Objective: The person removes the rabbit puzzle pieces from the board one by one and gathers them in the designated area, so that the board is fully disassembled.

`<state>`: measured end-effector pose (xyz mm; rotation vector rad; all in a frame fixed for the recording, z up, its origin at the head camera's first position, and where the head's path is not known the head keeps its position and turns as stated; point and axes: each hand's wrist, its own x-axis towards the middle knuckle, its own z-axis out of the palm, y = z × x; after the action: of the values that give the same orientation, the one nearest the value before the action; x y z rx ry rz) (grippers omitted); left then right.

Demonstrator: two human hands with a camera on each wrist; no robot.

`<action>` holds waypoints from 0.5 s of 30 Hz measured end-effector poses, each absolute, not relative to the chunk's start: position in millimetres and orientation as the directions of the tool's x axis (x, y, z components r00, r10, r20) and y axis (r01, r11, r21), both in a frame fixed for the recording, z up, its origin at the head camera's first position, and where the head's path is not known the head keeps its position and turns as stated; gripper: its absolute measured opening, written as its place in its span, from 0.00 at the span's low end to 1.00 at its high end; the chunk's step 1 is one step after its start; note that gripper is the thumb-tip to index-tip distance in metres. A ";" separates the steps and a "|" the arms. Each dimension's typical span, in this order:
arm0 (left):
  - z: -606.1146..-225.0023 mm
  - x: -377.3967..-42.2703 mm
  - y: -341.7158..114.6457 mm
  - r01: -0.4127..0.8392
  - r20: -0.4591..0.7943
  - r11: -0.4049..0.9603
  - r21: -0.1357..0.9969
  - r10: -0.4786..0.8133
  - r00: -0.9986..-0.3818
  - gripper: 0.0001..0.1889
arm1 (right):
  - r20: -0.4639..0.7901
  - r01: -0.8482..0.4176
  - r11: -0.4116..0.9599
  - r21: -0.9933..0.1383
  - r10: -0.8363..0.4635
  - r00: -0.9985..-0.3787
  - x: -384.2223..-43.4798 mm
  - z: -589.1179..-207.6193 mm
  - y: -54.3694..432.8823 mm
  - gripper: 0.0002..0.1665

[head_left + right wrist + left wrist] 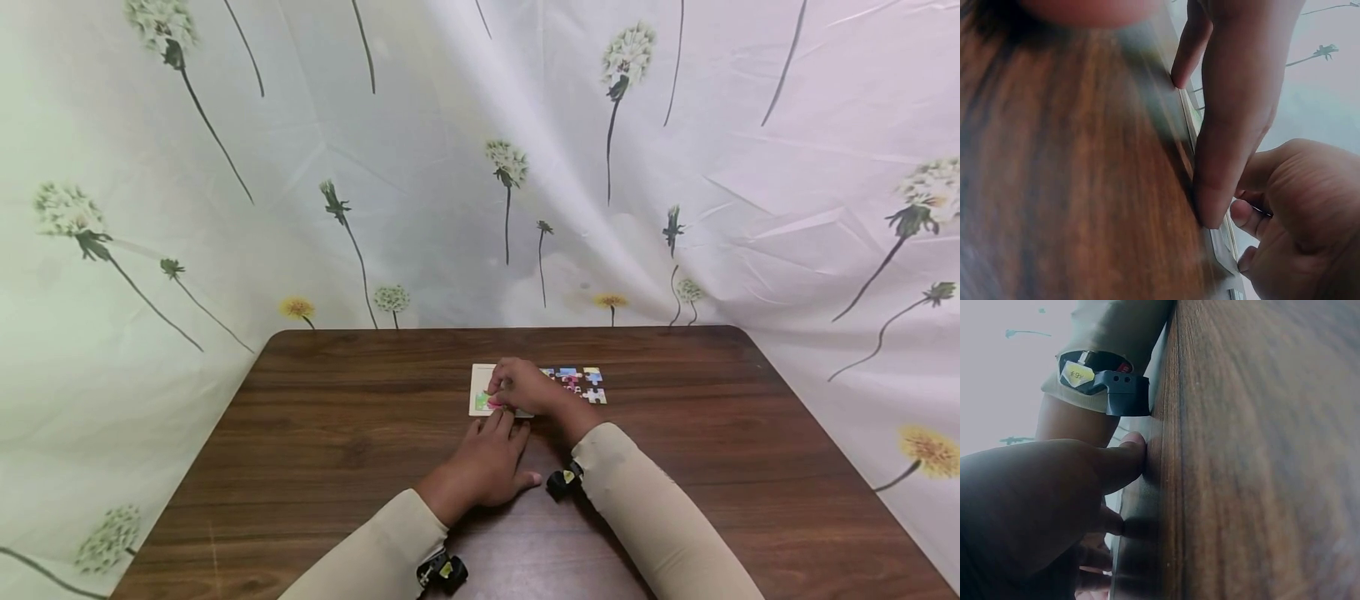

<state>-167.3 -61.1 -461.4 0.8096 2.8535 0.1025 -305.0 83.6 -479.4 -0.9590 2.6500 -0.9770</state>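
**Two hands at the puzzle board**

Sleeves of pale cloth lie nearest in the head view, each with a small black wrist camera. Beyond them the left hand rests flat on the brown table, fingers straight, their tips touching the near edge of the puzzle board. It grips nothing. The right hand lies over the board, just beyond the left hand, with curled fingers that seem to pinch a small pink piece at the board's near left corner; I cannot tell whether the piece is already set down. The board's long axis runs left to right, and the loose puzzle pieces lie just to the right of the board, on the right hand's side. A flower-printed curtain stands behind the table.

From the left wrist, the thumb presses against the table surface, the other fingers are in shadow, and the other wrist's black camera is above.

From the right wrist, the left hand's straight fingers touch the thin board edge, and the right hand's fingers are curled just beside them; the piece itself is hidden here.
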 end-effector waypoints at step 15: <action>-461.4 -167.1 -61.2 0.510 -0.153 0.852 0.120 0.523 -0.838 0.44 | 0.079 -0.528 0.593 -0.608 -0.616 -0.783 -302.8 -479.2 83.7 0.04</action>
<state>-167.1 -61.2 -461.4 0.8014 2.8476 0.1111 -302.8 83.7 -479.2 -0.9674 2.6771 -0.9515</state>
